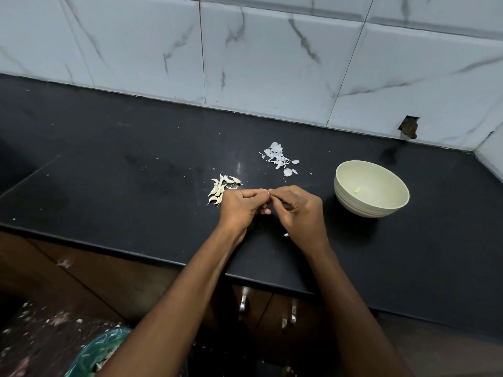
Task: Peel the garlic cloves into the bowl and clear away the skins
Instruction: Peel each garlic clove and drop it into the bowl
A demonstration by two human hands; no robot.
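Down at the bottom edge, nearest to me, a green plastic bag [100, 352] shows beside my left forearm, with pale scraps scattered on the dark floor [40, 322] around it. Above that run the brown cabinet doors [122, 281] and their metal handles [243, 302], under the front lip of the black counter [109, 164].

Both my hands meet over the counter, fingertips together. My left hand [239, 206] is curled, thumb and forefinger pinching a small clove [269, 192] of which only a pale tip shows. My right hand [300, 210] is curled too, its thumb and forefinger nipping at that same tip; whether it has hold of skin or of the clove itself I cannot tell.

Just beyond my left knuckles lies the heap of unpeeled garlic cloves [221, 187], touching one another. Farther back and a little right, apart from that heap, sits the pile of loose white skins [279, 159]. One small flake [286, 235] lies on the counter by my right wrist.

To the right of my hands stands the pale green bowl [351, 197], upright, with one small peeled piece [356, 190] in its bottom. Behind everything rises the white marbled tile wall [272, 63], with a broken hole [409, 127] near its foot
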